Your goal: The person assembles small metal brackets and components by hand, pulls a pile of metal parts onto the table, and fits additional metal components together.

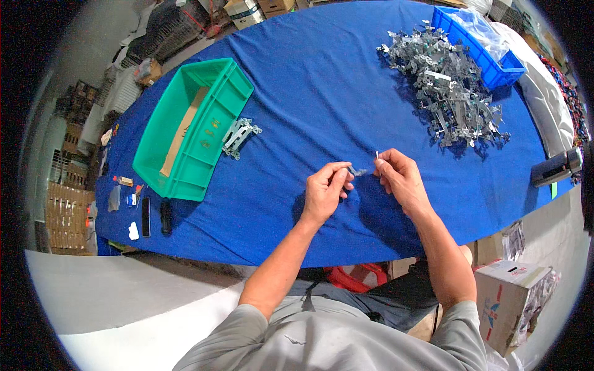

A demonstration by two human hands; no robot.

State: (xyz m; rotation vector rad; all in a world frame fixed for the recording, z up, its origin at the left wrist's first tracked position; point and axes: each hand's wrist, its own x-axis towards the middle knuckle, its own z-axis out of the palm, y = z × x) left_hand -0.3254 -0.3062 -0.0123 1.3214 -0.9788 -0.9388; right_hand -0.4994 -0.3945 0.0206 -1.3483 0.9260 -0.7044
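Observation:
Above the blue cloth, my left hand [325, 193] is closed in a pinch on one end of a small grey metal bracket [357, 171]. The bracket's other end points toward my right hand [401, 180]. That hand is also pinched, and a thin light-coloured stick-like piece [377, 155] stands up from between its thumb and forefinger; its kind is too small to make out. A short gap shows between the two hands. Off to the left, a small stack of metal brackets [239, 137] lies beside a green plastic crate [218, 117].
A large heap of loose metal brackets [451, 86] covers the far right of the table, beside a blue plastic bin [504, 73] with clear bags. A dark cylinder [557, 167] sits at the right edge. A phone [146, 217] lies front left. Below right stands a cardboard box [504, 297].

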